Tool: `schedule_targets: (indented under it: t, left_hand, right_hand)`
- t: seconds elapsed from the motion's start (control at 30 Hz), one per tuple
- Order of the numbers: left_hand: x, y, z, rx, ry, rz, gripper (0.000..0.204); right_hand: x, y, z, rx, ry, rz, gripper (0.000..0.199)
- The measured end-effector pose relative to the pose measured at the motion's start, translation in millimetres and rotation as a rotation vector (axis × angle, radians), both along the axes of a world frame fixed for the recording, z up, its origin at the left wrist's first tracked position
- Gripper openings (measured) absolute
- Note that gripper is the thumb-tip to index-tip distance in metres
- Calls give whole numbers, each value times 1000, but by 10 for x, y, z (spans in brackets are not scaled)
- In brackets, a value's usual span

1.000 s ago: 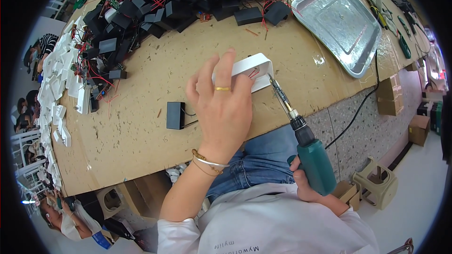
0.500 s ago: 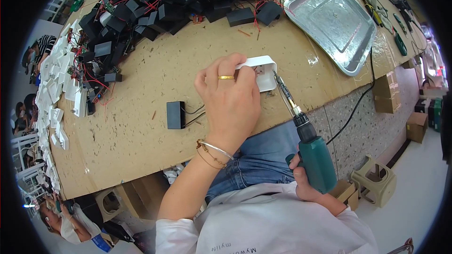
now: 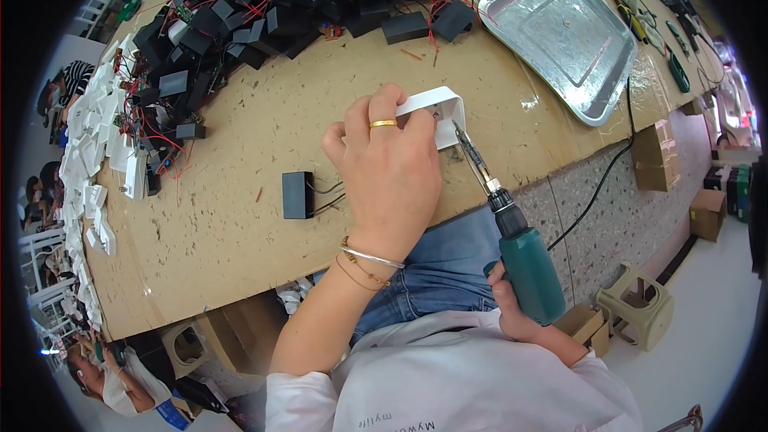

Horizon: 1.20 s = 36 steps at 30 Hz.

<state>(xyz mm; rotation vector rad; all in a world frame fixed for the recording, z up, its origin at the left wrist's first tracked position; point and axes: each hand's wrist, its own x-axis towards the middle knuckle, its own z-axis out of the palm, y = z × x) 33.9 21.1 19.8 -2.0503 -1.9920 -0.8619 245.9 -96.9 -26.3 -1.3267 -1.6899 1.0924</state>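
Note:
My left hand is closed around a white plastic housing, tilted on edge above the table with its open side facing right. Fingers cover much of the housing, so most of its inside is hidden. In my right hand is a green electric screwdriver, angled up and to the left. Its bit tip reaches the housing's open end; whether it touches a screw I cannot tell. Beside my left wrist lies a black box, with two dark wires running under that hand.
Black boxes with red wires and circuit boards are heaped at the far left. White housings line the left edge. A metal tray lies far right, near pliers and a black cord. A beige stool stands on the floor.
The white housing has tilted and shifted slightly left in my left hand. My right hand has brought the screwdriver a little left with it, its tip staying at the open end.

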Motion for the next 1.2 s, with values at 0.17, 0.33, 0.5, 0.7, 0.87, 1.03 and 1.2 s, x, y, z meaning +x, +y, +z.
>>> schedule_targets:
  t: [0.17,0.33,0.5,0.7,0.87,1.03,1.2]
  left_hand:
    - [0,9,-13,22,47,6,7]
    - [-2,22,-30,39,62,0,5]
    - [-6,23,-26,38,81,7,5]
    - [-4,31,-37,30,87,26,9]
    - [9,41,-35,55,81,11,5]
    - [2,41,-35,56,75,14,6]
    - [9,43,-29,74,78,14,5]
  right_hand:
    - [-38,22,15,-36,-5,-15,37]
    - [-52,48,23,-33,1,-47,37]
    - [-46,53,6,-20,-1,-39,39]
    - [-117,192,119,115,-28,4,42]
    - [-181,308,142,148,-38,-1,45]
    - [-196,362,105,156,-10,1,46]
    - [-185,354,147,138,-2,-11,46]
